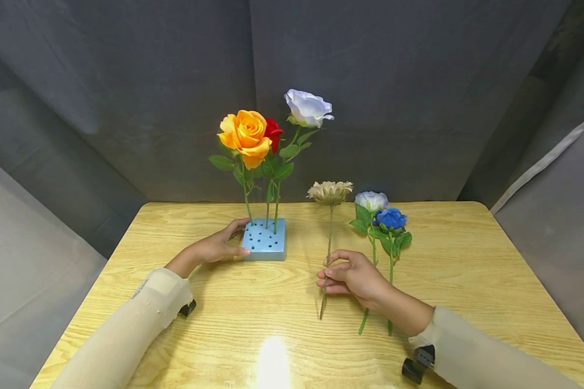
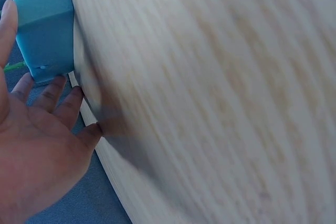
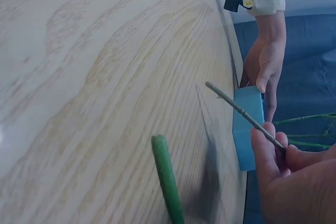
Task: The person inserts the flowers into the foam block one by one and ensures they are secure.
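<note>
Fingertips and thumb of my left hand (image 1: 214,247) rest against the left side of a light blue block (image 1: 264,255) with holes in its top. In the left wrist view the fingers look fairly straight at the block's end. An orange rose (image 1: 245,135), a red rose (image 1: 272,134) and a white rose (image 1: 309,108) stand in the block. My right hand (image 1: 357,276) pinches the thin stem (image 3: 241,111) of a beige daisy-like flower (image 1: 330,193) between thumb and fingers. That flower is nearly upright, bloom up, right of the block.
Right of the beige flower, a pale blue-white rose (image 1: 371,201) and a blue rose (image 1: 391,219) lie on the wooden table (image 1: 214,335), stems toward me, partly under my right hand and forearm. A dark grey curtain (image 1: 394,81) hangs behind the table.
</note>
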The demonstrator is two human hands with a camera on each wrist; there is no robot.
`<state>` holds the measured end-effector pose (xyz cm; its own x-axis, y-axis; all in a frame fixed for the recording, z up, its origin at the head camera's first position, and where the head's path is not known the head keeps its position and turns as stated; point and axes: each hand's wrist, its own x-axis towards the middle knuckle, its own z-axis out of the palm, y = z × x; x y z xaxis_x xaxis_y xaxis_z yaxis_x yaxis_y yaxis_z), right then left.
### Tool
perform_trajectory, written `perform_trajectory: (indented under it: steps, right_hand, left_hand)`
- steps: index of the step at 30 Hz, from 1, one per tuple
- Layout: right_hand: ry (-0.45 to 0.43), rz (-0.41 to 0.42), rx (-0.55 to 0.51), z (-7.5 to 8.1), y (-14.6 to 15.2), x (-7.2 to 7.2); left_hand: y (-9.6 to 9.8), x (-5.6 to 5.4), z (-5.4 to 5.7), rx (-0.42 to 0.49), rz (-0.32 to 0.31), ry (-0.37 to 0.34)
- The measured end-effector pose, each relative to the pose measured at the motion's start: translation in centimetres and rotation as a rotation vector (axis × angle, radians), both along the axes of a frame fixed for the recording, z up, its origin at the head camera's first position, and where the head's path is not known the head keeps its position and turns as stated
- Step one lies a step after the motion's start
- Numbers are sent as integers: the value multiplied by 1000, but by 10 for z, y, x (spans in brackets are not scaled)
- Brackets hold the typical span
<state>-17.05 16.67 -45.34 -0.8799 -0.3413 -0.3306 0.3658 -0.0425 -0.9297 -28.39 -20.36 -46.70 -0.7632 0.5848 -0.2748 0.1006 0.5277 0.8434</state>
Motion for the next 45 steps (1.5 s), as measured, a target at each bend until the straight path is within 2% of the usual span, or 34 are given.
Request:
perform_trajectory:
  steps: [21,35,45]
  right_hand:
    - [208,41,78,11,-25,-1]
    - [271,19,78,12,-48,-11]
    - [297,4,64,18,-65,-16]
  left_hand:
    - [0,0,1,20,-17,-2]
    - [0,2,2,31,-25,5]
    - [0,1,1,28,-24,6]
